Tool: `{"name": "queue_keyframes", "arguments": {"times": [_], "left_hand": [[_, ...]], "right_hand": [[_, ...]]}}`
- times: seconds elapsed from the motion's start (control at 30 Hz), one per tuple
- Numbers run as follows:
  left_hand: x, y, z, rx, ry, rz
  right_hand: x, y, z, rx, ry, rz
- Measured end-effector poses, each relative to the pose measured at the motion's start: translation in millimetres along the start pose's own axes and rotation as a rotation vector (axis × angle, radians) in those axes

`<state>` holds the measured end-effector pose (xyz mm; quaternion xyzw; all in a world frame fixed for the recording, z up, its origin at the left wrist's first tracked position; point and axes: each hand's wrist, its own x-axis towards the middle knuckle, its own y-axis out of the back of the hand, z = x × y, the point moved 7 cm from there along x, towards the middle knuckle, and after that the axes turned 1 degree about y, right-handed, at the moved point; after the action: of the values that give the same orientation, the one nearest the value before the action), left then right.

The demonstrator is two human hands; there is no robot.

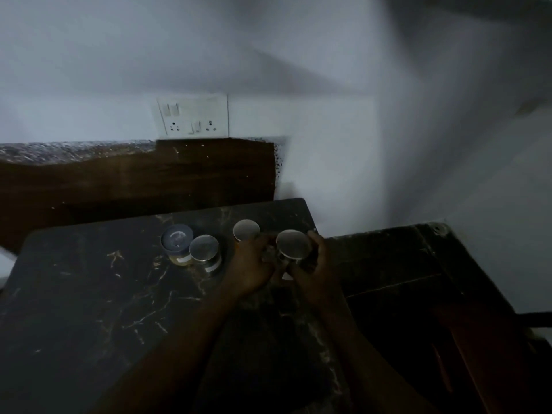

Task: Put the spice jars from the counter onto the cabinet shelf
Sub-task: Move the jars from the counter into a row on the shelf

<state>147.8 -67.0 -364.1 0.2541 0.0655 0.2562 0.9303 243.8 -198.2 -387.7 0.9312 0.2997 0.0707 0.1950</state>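
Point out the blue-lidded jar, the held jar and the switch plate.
blue-lidded jar (177, 238): head view, centre of lid.
held jar (293, 243): head view, centre of metal lid.
switch plate (194, 116): head view, plate's middle.

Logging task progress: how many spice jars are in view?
4: blue-lidded jar and steel-lidded jar side by side on the counter, third jar behind the left hand, fourth jar gripped by the right hand. Hands could hide more.

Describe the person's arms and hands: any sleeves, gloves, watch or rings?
The left hand and right hand are ungloved, and both are bare from the wrist down to the frame's edge, with no sleeve in view. No watch, bangle or ring shows, but the picture is dim and blurred, so small items cannot be ruled out.
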Motion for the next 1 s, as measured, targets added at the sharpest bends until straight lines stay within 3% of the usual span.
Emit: {"name": "queue_keyframes", "arguments": {"times": [0.2,0.47,0.7,0.83,1.0], "left_hand": [[7,95,52,-0.232,-0.118,0.018],[1,238,159,-0.143,-0.387,0.431],[-5,340,249,-0.085,-0.592,0.712],[9,390,278,-0.011,-0.560,0.870],[50,425,272,0.143,-0.353,0.972]], "right_hand": [[39,14,-117,0.215,0.228,0.051],[60,13,-303,0.337,0.609,0.080],[64,27,-449,0.337,0.881,0.206],[79,20,-513,0.209,0.956,0.197],[113,-17,-538,-0.053,0.952,0.177]]}}
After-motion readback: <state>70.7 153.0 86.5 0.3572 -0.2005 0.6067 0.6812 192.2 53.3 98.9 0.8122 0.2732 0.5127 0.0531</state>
